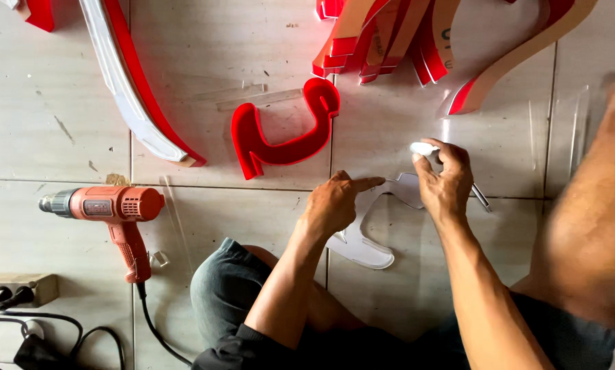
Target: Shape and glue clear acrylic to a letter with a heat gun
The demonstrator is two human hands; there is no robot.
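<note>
A clear curved acrylic piece (362, 248) lies flat on the tiled floor in front of me. My left hand (335, 203) presses on it with the index finger stretched along its upper edge. My right hand (444, 181) grips a thin tool with a white handle (424, 148) and a metal blade (482, 199), held against the top right of the piece. Just beyond lies a red curved sign shape (283, 130), untouched.
An orange heat gun (112, 212) lies at the left, its black cord running to a socket block (16, 288). A long red and white strip (132, 89) lies upper left; several red and beige sign parts (417, 41) are stacked at the top. Clear sheet (568, 130) lies right.
</note>
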